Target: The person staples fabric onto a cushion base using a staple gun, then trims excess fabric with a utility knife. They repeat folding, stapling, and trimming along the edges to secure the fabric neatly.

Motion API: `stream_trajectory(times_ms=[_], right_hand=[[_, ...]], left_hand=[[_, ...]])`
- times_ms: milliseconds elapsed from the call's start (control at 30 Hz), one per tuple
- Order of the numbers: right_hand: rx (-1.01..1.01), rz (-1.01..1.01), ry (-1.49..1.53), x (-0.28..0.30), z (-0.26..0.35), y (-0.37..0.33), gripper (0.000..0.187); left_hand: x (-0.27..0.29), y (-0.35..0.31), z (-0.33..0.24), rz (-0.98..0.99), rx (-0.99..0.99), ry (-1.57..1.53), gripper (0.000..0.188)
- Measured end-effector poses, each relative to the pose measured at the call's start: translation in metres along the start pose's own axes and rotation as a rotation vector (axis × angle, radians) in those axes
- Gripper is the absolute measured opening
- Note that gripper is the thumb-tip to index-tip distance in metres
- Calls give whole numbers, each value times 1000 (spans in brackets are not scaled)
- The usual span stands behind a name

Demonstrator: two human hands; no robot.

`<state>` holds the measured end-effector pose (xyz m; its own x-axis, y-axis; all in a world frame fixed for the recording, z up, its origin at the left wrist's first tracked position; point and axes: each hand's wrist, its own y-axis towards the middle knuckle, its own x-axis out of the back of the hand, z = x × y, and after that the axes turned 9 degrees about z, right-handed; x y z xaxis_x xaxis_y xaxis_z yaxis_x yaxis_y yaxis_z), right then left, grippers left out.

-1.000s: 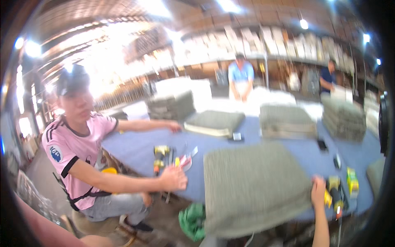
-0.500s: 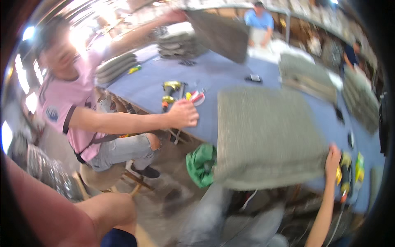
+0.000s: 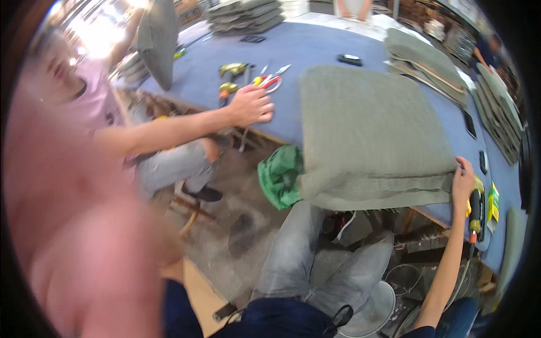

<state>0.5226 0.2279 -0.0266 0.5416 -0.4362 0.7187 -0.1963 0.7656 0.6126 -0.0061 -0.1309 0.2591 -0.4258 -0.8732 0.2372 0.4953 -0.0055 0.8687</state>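
Nearest my lens, a blurred pinkish limb [image 3: 107, 270] fills the left side; the left hand lies out of my sight, so I cannot tell how its fingers stand. Below me I see grey jeans [image 3: 287, 248], with a pale bucket [image 3: 380, 310] beside one leg. Ahead I have the right hand [image 3: 463, 183] at the grey-green pad [image 3: 372, 129]: its fingers, close together, touch the right edge just by the front corner, and I cannot tell whether the thumb pinches it. The pad spreads leftward from them, flat on the blue table [image 3: 282, 101], its front edge jutting past the table's. A green cloth [image 3: 282, 180] hangs at its left front corner. Just right of the hand I get a drill [image 3: 477, 211], then a yellow-green box [image 3: 493, 205]. To the left, a co-worker's hand [image 3: 252, 106] rests near a second drill [image 3: 227, 88] and a red-handled tool [image 3: 274, 83]. Beyond the pad I see a phone [image 3: 469, 124], a black device [image 3: 350, 59] and, farthest, a grey-green stack [image 3: 245, 18]
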Motion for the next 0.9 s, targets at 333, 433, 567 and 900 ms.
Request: stream_trajectory(times_ms=[333, 433, 567, 900], right_hand=[[-370, 137, -168, 95, -68, -82, 57], [-421, 193, -302, 115, -49, -81, 63], [-511, 274, -151, 206, -68, -82, 51], [-780, 108, 1145, 142, 202, -146, 25]], left_hand=[[-298, -149, 0, 1040, 516, -329, 55], [-337, -161, -14, 1094, 625, -233, 63], [-357, -164, -43, 1106, 596, -336, 66], [-340, -166, -41, 1184, 514, -127, 65]])
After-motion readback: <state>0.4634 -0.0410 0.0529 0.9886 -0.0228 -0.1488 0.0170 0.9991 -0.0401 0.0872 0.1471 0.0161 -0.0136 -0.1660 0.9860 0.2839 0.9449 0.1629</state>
